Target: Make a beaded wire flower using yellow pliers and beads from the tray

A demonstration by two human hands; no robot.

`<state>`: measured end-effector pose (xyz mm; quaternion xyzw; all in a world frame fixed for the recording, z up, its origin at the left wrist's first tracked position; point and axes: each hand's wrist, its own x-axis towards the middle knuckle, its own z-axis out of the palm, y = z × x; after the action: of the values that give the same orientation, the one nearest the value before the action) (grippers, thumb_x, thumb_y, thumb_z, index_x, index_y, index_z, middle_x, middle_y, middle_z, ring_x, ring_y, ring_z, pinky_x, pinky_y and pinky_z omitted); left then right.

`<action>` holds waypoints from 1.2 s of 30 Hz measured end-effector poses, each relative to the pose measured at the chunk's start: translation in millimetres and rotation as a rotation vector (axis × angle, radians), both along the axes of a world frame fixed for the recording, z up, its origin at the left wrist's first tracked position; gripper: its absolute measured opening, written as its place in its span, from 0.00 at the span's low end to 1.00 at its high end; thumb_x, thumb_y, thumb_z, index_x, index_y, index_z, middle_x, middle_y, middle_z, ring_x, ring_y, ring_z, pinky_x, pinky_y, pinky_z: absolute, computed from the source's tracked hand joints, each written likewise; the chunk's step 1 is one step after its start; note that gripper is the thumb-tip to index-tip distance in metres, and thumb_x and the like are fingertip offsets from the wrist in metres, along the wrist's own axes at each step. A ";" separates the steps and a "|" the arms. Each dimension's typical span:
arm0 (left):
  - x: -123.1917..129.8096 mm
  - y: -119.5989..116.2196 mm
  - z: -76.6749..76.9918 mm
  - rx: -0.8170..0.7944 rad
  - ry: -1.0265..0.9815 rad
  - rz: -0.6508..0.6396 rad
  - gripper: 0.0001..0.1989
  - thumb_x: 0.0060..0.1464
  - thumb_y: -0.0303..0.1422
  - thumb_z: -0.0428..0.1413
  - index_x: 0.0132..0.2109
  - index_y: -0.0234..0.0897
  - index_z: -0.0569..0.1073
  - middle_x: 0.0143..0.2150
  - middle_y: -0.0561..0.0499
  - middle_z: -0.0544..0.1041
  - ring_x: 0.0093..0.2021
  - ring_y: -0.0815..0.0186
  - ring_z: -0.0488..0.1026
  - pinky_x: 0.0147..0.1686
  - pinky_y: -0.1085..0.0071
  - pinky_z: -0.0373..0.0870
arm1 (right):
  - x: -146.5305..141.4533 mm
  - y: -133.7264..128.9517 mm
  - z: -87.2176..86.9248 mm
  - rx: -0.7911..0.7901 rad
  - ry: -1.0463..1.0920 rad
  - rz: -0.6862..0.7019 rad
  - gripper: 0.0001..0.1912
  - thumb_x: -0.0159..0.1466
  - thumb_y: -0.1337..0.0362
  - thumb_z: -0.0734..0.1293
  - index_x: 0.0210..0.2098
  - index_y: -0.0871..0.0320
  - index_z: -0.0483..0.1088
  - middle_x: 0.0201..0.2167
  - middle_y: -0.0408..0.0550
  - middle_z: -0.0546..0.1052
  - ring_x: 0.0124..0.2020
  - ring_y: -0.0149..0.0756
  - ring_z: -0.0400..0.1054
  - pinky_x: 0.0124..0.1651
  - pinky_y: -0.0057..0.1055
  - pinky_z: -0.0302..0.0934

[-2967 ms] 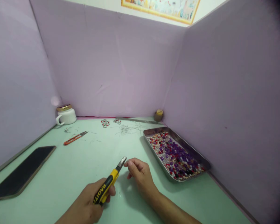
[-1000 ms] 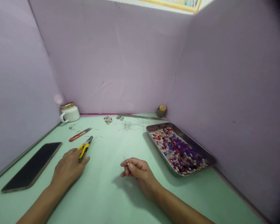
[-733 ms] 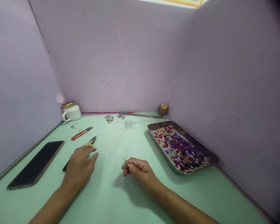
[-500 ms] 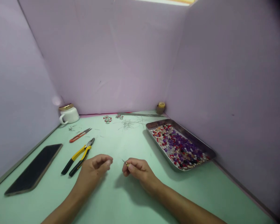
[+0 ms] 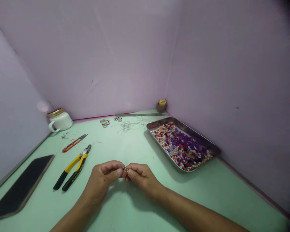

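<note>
Fingertips [image 5: 131,174] pinching tiny gold-toned piece [image 5: 127,170]

Left hand [image 5: 102,180] and right hand [image 5: 145,180] are sharing it; slackening pressure could be letting it slip.

A small craft workspace is shown, though whether it is set in a home or a workshop cannot be told. The green table [image 5: 116,145] is closed in by pale purple panels [image 5: 125,58]. Mixed beads [image 5: 186,148] are kept in a metal tray [image 5: 159,121], and pliers [image 5: 79,164], snips [image 5: 74,143], loose wire [image 5: 127,126] and beaded pieces [image 5: 104,122] are laid out. A lidded mug [image 5: 62,121] and a dark slab [image 5: 21,187] are also seen.
</note>
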<state>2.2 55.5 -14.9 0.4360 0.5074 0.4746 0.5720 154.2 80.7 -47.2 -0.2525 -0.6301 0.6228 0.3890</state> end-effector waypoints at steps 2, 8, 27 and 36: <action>-1.1 0.6 -5.1 -0.001 -0.010 0.010 0.06 0.39 0.31 0.60 0.27 0.33 0.75 0.22 0.52 0.74 0.27 0.68 0.69 0.31 0.72 0.63 | 0.0 1.3 -1.7 -0.027 -0.018 0.000 0.18 0.58 0.53 0.60 0.26 0.63 0.69 0.22 0.43 0.66 0.25 0.27 0.57 0.30 0.26 0.51; -1.0 -5.2 -6.3 0.033 0.083 0.082 0.05 0.39 0.30 0.60 0.27 0.33 0.74 0.23 0.51 0.75 0.26 0.67 0.70 0.30 0.72 0.64 | -1.7 2.9 -5.7 -0.142 0.046 0.043 0.17 0.56 0.53 0.63 0.26 0.64 0.70 0.21 0.44 0.69 0.23 0.26 0.60 0.31 0.26 0.54; 4.7 -12.6 -6.8 -0.011 -0.058 0.111 0.05 0.40 0.30 0.60 0.28 0.32 0.75 0.22 0.50 0.75 0.25 0.67 0.70 0.30 0.70 0.66 | -6.7 -3.4 -3.7 -0.400 0.210 0.031 0.16 0.54 0.55 0.66 0.29 0.64 0.70 0.24 0.48 0.73 0.26 0.30 0.67 0.30 0.29 0.63; 6.8 -12.7 -9.4 -0.103 -0.183 0.147 0.07 0.39 0.30 0.61 0.29 0.32 0.76 0.23 0.52 0.74 0.23 0.72 0.64 0.26 0.75 0.59 | -3.4 -3.9 4.7 -0.041 -0.011 -0.084 0.09 0.56 0.61 0.64 0.29 0.61 0.73 0.25 0.46 0.75 0.29 0.31 0.67 0.34 0.28 0.60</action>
<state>9.0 42.8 -24.3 0.3224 0.5077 0.5263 0.6010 150.8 76.8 -42.4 -0.2901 -0.6083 0.6173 0.4059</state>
